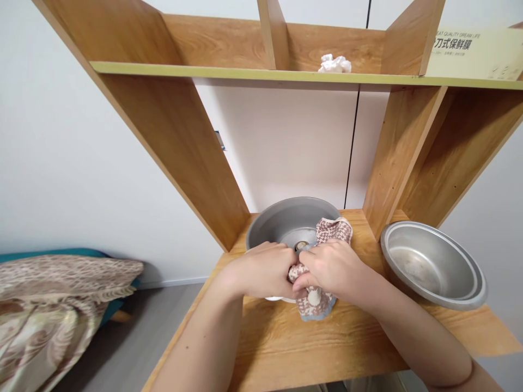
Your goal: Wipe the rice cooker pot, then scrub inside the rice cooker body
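Observation:
A grey metal pot (pixel 286 220) with a white outer rim stands on the wooden shelf top (pixel 286 343), with a round fitting at the centre of its floor. My left hand (pixel 263 269) is closed over the pot's near rim. My right hand (pixel 330 269) is closed on a brown-and-white patterned cloth (pixel 333 230) with a blue edge. The cloth drapes over the rim, part inside the pot and part hanging down the front. The two hands touch each other at the rim.
A shallow steel basin (pixel 433 267) sits to the right on the same surface, partly under a side compartment. Slanted wooden dividers rise on both sides. The upper shelf holds a crumpled white tissue (pixel 335 64) and a cling-film box (pixel 476 51). A bed with a patterned blanket (pixel 53 305) lies at lower left.

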A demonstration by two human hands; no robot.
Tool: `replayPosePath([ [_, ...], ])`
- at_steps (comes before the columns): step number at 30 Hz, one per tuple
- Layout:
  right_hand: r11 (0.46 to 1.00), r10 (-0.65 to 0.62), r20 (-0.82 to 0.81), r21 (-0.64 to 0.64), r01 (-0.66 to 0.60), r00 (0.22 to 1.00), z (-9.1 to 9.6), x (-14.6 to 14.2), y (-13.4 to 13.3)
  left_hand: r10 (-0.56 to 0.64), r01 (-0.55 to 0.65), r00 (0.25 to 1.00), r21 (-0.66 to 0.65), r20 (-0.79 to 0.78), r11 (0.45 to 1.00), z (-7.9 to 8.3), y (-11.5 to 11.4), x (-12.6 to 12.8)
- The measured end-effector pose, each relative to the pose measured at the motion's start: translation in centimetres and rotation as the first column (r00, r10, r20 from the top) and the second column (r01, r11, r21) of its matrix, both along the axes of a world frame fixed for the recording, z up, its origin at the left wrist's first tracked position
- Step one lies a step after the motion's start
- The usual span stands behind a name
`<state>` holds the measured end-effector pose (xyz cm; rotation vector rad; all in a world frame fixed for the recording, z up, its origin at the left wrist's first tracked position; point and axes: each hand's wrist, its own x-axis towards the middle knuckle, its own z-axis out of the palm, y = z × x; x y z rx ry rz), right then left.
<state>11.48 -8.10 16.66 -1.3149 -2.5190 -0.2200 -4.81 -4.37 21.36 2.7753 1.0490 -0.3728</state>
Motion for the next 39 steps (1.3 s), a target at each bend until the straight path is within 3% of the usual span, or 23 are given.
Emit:
replayPosePath([
  [6, 0.997, 0.028, 0.037, -0.069, -0.026, 0.999, 1.3, 0.9, 0.0, 0.021, -0.021, 1.0, 0.017, -0.011, 1.0, -0.1, 0.0, 0.0],
  [17, 0.996, -0.026, -0.004, 0.085, 0.026, 1.0, -1.6, -0.9, 0.1, 0.011, -0.011, 1.0, 0.002, -0.014, 1.0, 0.2, -0.2, 0.2],
  [31, 0.996, 0.033, 0.027, -0.079, -0.031, 0.999, 1.1, 1.4, 0.2, 0.047, -0.047, 0.999, 0.012, -0.015, 0.999, 0.0, -0.1, 0.0],
  [39, 0.999, -0.045, 0.054, 0.012, 0.044, 0.998, -0.3, -0.1, 0.1, 0.021, -0.021, 1.0, -0.012, -0.005, 1.0, 0.1, -0.2, 0.2],
])
